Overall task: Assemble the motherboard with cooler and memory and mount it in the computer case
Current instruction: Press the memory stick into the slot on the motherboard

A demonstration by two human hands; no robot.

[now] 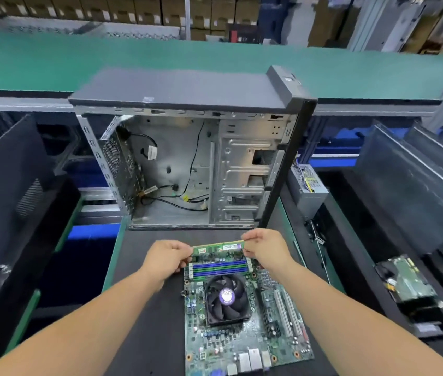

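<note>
Pinching memory stick [218,247] ends above motherboard [244,316], left hand [167,257], right hand [266,246].

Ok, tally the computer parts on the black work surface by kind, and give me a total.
Memory stick, held at its ends by the left hand and right hand: 1
Motherboard: 1
Cooler fan on the motherboard: 1
Computer case, open side facing the camera: 1
Total: 4
</note>
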